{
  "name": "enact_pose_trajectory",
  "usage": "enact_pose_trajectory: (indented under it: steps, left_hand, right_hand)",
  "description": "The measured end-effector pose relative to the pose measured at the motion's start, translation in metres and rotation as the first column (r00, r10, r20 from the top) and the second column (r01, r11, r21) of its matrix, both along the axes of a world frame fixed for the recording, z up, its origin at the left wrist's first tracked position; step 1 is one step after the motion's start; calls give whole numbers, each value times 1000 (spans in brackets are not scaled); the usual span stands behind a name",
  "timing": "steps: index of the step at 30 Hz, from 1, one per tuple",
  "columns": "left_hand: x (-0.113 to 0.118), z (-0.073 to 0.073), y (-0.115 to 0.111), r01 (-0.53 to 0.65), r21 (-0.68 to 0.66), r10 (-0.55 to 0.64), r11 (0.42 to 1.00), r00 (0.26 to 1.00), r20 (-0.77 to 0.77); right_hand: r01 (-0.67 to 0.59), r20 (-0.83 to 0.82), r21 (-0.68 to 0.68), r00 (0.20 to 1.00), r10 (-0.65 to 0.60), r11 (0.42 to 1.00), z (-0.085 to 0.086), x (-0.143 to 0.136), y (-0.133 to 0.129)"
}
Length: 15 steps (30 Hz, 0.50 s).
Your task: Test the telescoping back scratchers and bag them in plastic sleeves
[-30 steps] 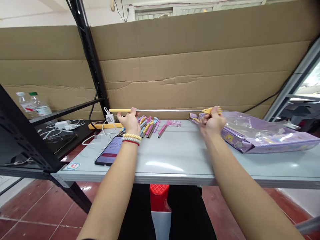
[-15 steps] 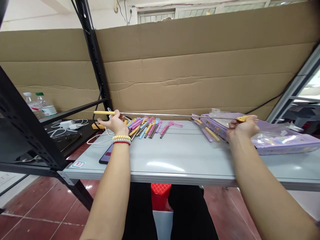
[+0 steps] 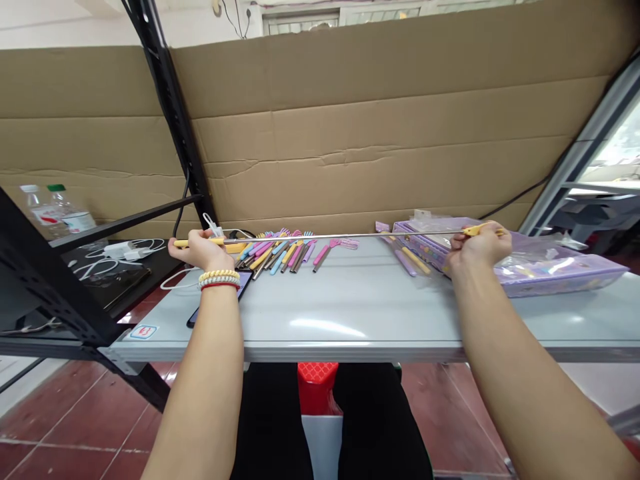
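A telescopic back scratcher with a long, thin metal rod stretches level above the table between my two hands. My left hand is closed around its yellow handle. On the other side, my right hand grips the yellow head end, partly covered by the fingers. Beneath the rod lies a pile of back scratchers in pink, yellow, blue and purple, with claw-like heads toward the back. A purple and a yellow one lie apart, left of my right hand, seemingly in clear wrapping.
A purple tray-like box with clear plastic bags stands on the grey table at right. Partly behind my left forearm lies a phone. Cardboard walls the back. Bottles and chargers are on the left shelf.
My left hand has gone from spread fingers to closed around the handle, and sits lower and farther left. My right hand still holds the head end. The view has shifted slightly.
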State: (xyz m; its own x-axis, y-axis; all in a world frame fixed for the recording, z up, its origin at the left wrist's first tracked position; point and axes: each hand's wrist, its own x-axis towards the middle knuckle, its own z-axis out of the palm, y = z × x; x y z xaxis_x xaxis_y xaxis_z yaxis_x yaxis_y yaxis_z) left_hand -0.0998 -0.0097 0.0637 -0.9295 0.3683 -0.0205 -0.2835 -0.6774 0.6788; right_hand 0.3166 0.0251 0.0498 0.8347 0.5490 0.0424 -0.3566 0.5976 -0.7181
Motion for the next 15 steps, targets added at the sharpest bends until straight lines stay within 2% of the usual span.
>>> enact_pose_trajectory:
  steps: [4, 6, 7, 8, 10, 12, 15]
  left_hand:
    - [9, -1, 4, 23, -35, -25, 999, 999, -49]
    - [27, -4, 9, 50, -31, -54, 998, 991, -125]
    - [39, -7, 11, 108, -23, -111, 994, 977, -182]
    - [52, -10, 13, 191, -21, -190, 981, 950, -248]
    - [79, -17, 14, 352, -37, -340, 935, 862, -376]
    - [100, -24, 13, 491, -72, -463, 868, 749, -474]
    - [116, -32, 9, 512, -16, -455, 859, 750, -480]
  right_hand:
    - [60, 6, -43, 998, -60, 997, -2, -2, 7]
    - [71, 104, -43, 992, -66, 997, -5, -13, 10]
    - [51, 178, -33, 983, -44, 998, -7, -22, 11]
    - [7, 259, -25, 966, 0, 1000, -11, -32, 11]
    - [-176, 420, -6, 893, 163, 984, -18, -53, 10]
    - [-397, 546, -4, 768, 334, 918, -26, -72, 6]
    - [-572, 647, 3, 627, 434, 821, -35, -92, -5]
